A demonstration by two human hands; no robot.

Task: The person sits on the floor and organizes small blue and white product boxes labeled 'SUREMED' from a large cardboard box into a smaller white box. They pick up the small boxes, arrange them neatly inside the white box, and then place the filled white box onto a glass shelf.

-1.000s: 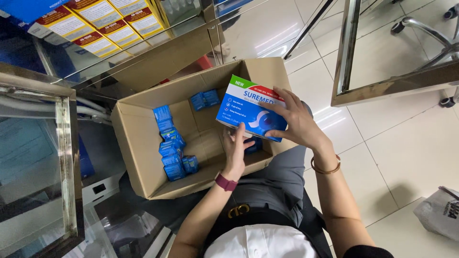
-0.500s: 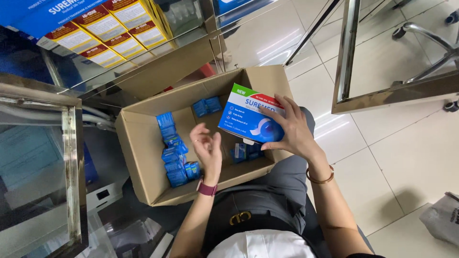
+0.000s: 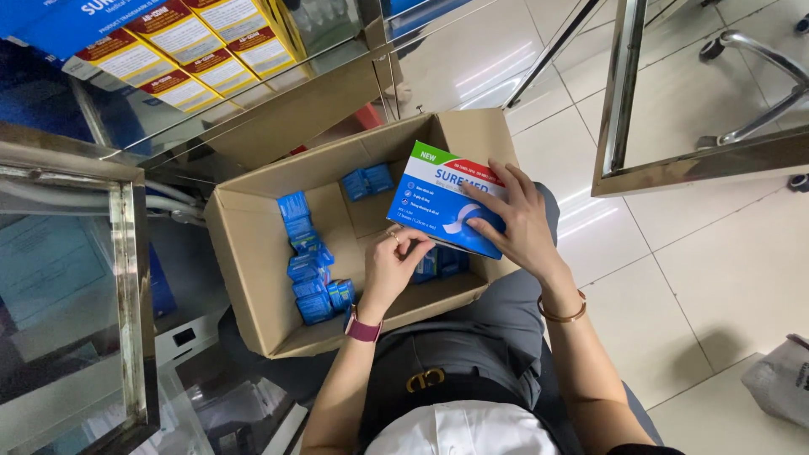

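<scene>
My right hand (image 3: 514, 221) grips a blue and white carton (image 3: 438, 200) with a green and red top stripe, holding it tilted over the right part of an open cardboard box (image 3: 253, 270). Just under the carton's lower edge, my left hand (image 3: 392, 261) reaches into the cardboard box with fingers curled, touching the carton's underside; whether it holds anything I cannot tell. Several small blue packs (image 3: 308, 270) lie in a row along the box floor at the left, two more small blue packs (image 3: 366, 181) at the back, and others (image 3: 442, 263) under the carton.
The cardboard box rests against my lap on a white tiled floor (image 3: 699, 278). A glass display case with metal frame (image 3: 126, 295) stands at left, stacked yellow and red boxes (image 3: 194, 50) behind glass at the top. Another metal-framed case (image 3: 699, 160) and chair legs are at right, a plastic bag (image 3: 779, 388) lower right.
My left hand drew back from under the carton, lifted open over the box, then returned down to the carton's lower edge. My right hand kept the carton almost in place.
</scene>
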